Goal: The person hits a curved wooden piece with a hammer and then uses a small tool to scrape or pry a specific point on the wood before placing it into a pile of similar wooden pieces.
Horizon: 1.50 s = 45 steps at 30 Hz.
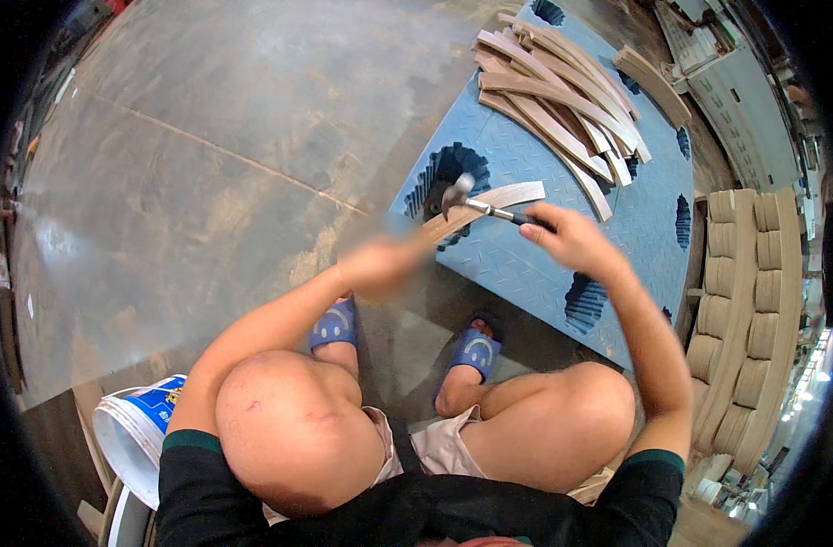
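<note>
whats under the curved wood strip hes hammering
The curved wood strip lies on the blue plastic pallet, partly spanning a dark opening. Inside the hole is too dark to see.

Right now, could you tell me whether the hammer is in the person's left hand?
No, the right hand grips the hammer, while the left hand holds the curved wooden strip.

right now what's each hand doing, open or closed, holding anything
Left hand: blurred, grip cannot be told; it is at the near end of the curved wooden strip.
Right hand: closed on the hammer handle.
</note>
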Each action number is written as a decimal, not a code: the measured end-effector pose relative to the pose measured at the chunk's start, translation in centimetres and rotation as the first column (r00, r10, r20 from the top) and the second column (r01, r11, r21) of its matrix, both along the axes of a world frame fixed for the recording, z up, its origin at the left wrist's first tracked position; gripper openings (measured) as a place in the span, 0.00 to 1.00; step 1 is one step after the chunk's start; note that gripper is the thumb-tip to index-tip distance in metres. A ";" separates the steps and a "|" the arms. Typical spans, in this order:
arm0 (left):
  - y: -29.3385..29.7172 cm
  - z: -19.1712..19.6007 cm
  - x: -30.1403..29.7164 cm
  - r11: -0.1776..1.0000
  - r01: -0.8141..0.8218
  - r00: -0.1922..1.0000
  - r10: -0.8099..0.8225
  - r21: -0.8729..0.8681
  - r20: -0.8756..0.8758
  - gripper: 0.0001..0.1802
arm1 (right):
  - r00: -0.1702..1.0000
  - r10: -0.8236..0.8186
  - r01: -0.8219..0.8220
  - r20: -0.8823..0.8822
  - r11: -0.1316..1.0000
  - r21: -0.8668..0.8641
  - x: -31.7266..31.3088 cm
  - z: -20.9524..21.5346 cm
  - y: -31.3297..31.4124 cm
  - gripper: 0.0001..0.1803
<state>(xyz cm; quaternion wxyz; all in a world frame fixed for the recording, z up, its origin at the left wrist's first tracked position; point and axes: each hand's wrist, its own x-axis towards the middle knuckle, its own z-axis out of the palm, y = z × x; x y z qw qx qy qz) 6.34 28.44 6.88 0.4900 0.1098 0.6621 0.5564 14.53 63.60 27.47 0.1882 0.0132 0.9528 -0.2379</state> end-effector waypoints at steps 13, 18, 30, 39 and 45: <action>0.6 1.5 0.9 0.992 -0.086 0.989 0.097 -0.092 0.116 0.23 | 0.931 -0.354 0.329 0.091 0.702 -0.632 9.4 -11.7 -4.9 0.16; 1.3 1.3 1.1 0.993 -0.048 0.987 0.064 -0.107 0.149 0.22 | 0.935 -0.320 0.216 -0.152 0.856 -0.470 10.3 -12.6 -5.1 0.23; 2.2 1.8 2.9 0.988 -0.054 0.995 0.065 -0.144 0.073 0.21 | 0.889 -0.306 0.138 -0.340 0.888 -0.438 10.6 -14.4 -6.3 0.30; 2.3 1.4 2.8 0.988 -0.040 0.996 0.051 -0.148 0.075 0.22 | 0.856 -0.298 0.151 -0.422 0.926 -0.346 10.8 -13.8 -5.9 0.30; 2.3 1.1 2.7 0.991 -0.037 0.995 0.049 -0.128 0.090 0.22 | 0.857 -0.230 0.105 -0.460 0.954 -0.281 10.6 -13.6 -6.0 0.30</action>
